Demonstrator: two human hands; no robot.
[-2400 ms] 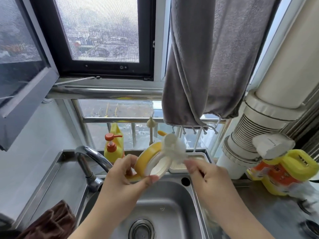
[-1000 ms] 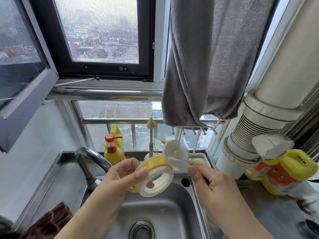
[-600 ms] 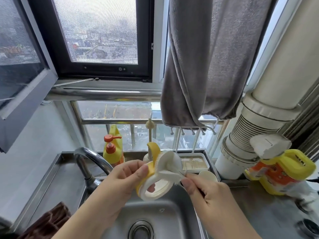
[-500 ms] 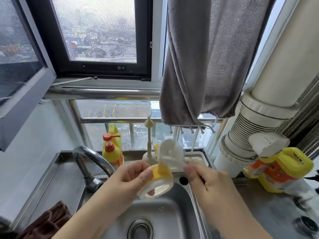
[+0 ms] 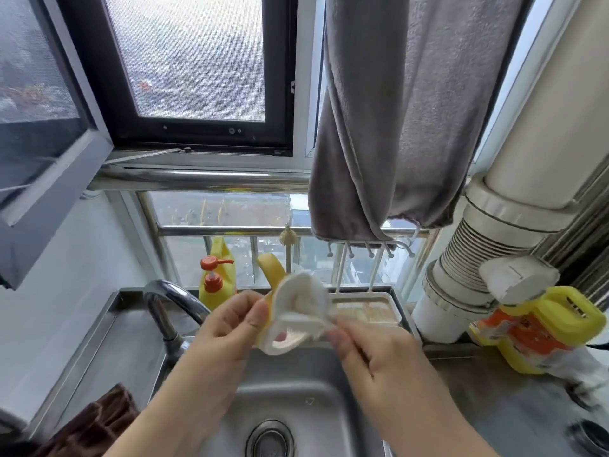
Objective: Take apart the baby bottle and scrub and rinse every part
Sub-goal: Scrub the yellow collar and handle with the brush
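The left hand [image 5: 227, 328] pinches the yellow-and-white plastic bottle collar ring [image 5: 280, 328] between thumb and fingers above the steel sink [image 5: 296, 407]. The right hand [image 5: 372, 351], blurred, grips a white sponge brush [image 5: 306, 298] pressed into the ring. At eleven o'clock stands a yellow pump bottle [image 5: 216, 275]; at three o'clock, a yellow-handled jug [image 5: 540, 328].

Daylight comes through a dark-framed window [image 5: 197, 61] straight above the hands, its left sash [image 5: 39, 127] swung open. A grey towel [image 5: 395, 110] hangs above and to their right. Further right a white duct pipe [image 5: 514, 179] runs down to the steel worktop [image 5: 494, 397]. Below the hands lies a steel sink [image 5: 296, 400] with its drain [image 5: 270, 438]; a chrome tap [image 5: 168, 305] arches just left of them, by a pale wall [image 5: 43, 308].
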